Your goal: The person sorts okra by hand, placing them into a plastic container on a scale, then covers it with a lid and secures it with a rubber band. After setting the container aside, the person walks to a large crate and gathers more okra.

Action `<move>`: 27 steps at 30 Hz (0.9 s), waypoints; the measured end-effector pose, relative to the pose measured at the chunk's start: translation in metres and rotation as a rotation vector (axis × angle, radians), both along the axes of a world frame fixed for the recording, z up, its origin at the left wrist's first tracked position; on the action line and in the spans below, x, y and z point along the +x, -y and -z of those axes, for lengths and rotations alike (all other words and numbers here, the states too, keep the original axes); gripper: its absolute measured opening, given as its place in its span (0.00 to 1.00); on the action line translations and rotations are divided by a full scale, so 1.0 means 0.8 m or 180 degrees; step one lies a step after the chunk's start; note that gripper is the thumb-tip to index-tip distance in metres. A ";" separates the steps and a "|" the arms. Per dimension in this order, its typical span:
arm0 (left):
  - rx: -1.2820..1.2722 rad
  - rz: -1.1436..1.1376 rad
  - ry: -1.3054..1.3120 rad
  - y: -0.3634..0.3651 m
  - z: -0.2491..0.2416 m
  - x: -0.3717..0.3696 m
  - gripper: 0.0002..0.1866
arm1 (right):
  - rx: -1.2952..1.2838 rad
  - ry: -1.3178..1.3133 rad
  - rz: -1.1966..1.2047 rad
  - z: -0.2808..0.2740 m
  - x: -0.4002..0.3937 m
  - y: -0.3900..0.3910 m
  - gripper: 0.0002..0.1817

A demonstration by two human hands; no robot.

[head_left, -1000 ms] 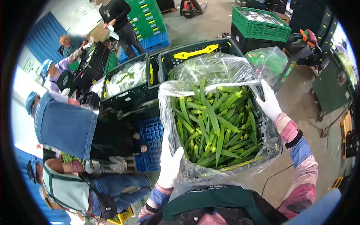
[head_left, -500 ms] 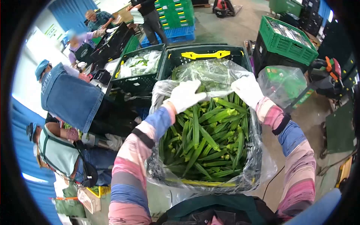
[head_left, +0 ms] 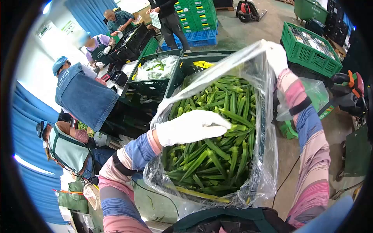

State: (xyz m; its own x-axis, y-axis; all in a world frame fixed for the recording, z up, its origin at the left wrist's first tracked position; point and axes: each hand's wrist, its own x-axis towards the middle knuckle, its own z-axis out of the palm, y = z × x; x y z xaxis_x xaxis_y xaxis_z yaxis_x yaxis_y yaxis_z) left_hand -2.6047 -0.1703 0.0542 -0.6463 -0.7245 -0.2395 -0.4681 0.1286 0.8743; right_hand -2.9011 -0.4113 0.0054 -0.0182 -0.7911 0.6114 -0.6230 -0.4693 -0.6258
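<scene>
A large dark green crate (head_left: pixel 176 79) lined with a clear plastic bag (head_left: pixel 268 155) is heaped with green okra (head_left: pixel 217 155). My right hand (head_left: pixel 276 58), in a white glove, grips the bag's edge at the far right corner and holds it raised, so the film stretches across the crate's far side. My left hand (head_left: pixel 192 127), also white-gloved, is over the middle of the okra. Its fingers are drawn together, with the tips beside an okra stem end; whether they pinch anything is hidden.
Another crate (head_left: pixel 153 83) with a plastic liner and some okra stands at the far left. Several people (head_left: pixel 87 93) work along the left side. A green crate of packs (head_left: pixel 311 46) is at the right, near a bagged green crate (head_left: pixel 307 97).
My right hand has lifted the bag's edge up and away, uncovering more okra at the far side. My left hand has left the bag and come nearer, over the okra.
</scene>
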 end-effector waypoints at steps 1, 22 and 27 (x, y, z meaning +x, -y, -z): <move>0.0044 -0.0057 -0.0257 0.005 0.007 -0.005 0.26 | 0.0017 0.0097 -0.0049 -0.015 0.001 0.012 0.14; -0.2100 -0.0960 0.0758 0.357 0.106 0.232 0.27 | 0.0664 -0.0421 0.0097 0.080 -0.070 0.129 0.19; -0.1768 -0.1620 0.1005 0.393 0.164 0.248 0.27 | 0.0583 -0.1196 -0.0189 0.210 -0.073 0.151 0.18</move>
State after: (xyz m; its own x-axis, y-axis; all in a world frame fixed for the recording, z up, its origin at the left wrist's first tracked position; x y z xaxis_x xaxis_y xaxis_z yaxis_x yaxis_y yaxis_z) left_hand -2.4060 -0.4847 -0.0769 -0.1683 -0.9778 0.1250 -0.7997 0.2096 0.5626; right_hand -2.9595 -0.5319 -0.1625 0.2282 -0.8802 0.4161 -0.7989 -0.4136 -0.4366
